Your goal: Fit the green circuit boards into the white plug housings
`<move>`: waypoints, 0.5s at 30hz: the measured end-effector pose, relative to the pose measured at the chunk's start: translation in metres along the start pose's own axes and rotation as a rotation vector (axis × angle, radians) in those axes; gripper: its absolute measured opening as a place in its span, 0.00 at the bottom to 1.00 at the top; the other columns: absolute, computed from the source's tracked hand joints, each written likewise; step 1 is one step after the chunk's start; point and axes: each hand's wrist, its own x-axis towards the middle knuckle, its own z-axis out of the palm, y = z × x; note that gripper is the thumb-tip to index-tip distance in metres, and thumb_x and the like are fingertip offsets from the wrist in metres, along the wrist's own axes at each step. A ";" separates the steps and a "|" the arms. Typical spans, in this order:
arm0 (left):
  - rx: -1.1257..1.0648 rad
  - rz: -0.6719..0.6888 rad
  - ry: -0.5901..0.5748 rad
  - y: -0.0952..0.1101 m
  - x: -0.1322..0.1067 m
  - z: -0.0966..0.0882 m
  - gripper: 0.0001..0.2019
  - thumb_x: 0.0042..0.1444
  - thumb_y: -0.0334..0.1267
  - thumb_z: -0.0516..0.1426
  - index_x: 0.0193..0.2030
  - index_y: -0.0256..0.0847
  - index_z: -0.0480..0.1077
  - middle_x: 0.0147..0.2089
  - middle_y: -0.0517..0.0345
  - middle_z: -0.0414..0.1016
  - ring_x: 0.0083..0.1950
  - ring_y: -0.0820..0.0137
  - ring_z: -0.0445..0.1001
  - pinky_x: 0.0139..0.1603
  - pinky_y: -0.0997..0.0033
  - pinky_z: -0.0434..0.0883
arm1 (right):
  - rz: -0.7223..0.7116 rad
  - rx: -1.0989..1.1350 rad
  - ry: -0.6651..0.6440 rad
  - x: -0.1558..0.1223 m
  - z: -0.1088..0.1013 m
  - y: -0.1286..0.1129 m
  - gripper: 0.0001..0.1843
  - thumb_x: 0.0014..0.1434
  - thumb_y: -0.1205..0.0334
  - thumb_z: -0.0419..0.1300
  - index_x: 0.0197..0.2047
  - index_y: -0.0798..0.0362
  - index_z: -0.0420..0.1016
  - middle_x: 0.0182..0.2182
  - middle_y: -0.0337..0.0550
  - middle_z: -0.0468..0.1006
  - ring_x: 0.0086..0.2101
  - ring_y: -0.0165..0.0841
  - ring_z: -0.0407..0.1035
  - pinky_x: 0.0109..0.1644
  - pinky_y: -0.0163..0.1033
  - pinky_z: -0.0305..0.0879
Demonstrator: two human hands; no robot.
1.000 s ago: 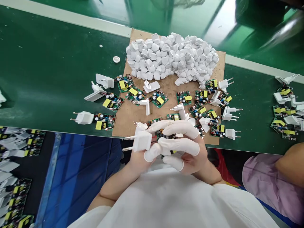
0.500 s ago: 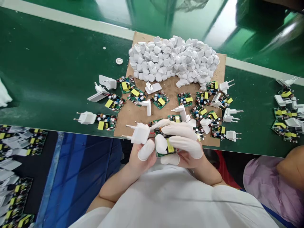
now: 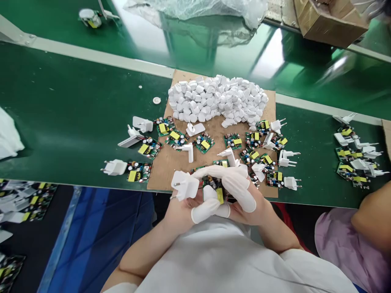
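Observation:
My left hand [image 3: 183, 207] grips a white plug part [image 3: 185, 185] with two metal pins pointing left. My right hand [image 3: 244, 191] is closed on a small green circuit board [image 3: 215, 190] with a yellow component, wired to that plug. Both hands wear white finger cots and meet at the near edge of the brown cardboard sheet [image 3: 171, 160]. On the cardboard lie several more boards with plugs [image 3: 201, 143] and a heap of white plastic caps [image 3: 218, 99].
A green conveyor belt [image 3: 67, 114] runs across the view. More plug-and-board sets lie at the right [image 3: 354, 156] and left [image 3: 128, 169]. Another person's arm and purple sleeve [image 3: 351, 240] are at the lower right. A cardboard box [image 3: 330, 18] stands at the top right.
The view tilted up, showing more of the far belt. My hands turned the plug so its pins point more toward me, and the board stays between my fingers.

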 end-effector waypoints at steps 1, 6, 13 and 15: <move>0.005 -0.005 -0.028 0.003 0.003 0.004 0.27 0.44 0.47 0.81 0.52 0.50 0.85 0.46 0.51 0.89 0.62 0.39 0.84 0.59 0.42 0.84 | 0.038 0.003 -0.016 0.001 0.000 -0.001 0.44 0.79 0.55 0.62 0.87 0.44 0.43 0.64 0.60 0.81 0.66 0.51 0.76 0.70 0.58 0.77; -0.012 0.045 -0.269 0.028 0.006 0.024 0.34 0.55 0.65 0.71 0.65 0.55 0.82 0.54 0.50 0.88 0.56 0.46 0.87 0.56 0.44 0.85 | 0.239 0.489 0.103 0.007 -0.015 -0.009 0.41 0.81 0.44 0.56 0.86 0.29 0.38 0.66 0.49 0.81 0.51 0.41 0.84 0.49 0.48 0.86; 0.094 0.325 -0.289 0.039 -0.007 0.009 0.27 0.64 0.62 0.66 0.67 0.62 0.81 0.66 0.53 0.86 0.48 0.56 0.88 0.52 0.54 0.85 | 0.643 -0.014 0.270 0.070 -0.125 0.094 0.28 0.75 0.37 0.60 0.66 0.46 0.81 0.56 0.48 0.86 0.52 0.48 0.81 0.56 0.53 0.82; 0.192 0.430 -0.242 0.031 -0.010 -0.003 0.24 0.69 0.59 0.64 0.67 0.59 0.81 0.64 0.51 0.87 0.47 0.57 0.88 0.53 0.55 0.85 | 0.690 -0.318 0.314 0.092 -0.153 0.153 0.26 0.76 0.44 0.57 0.65 0.52 0.80 0.56 0.53 0.84 0.54 0.50 0.79 0.60 0.55 0.79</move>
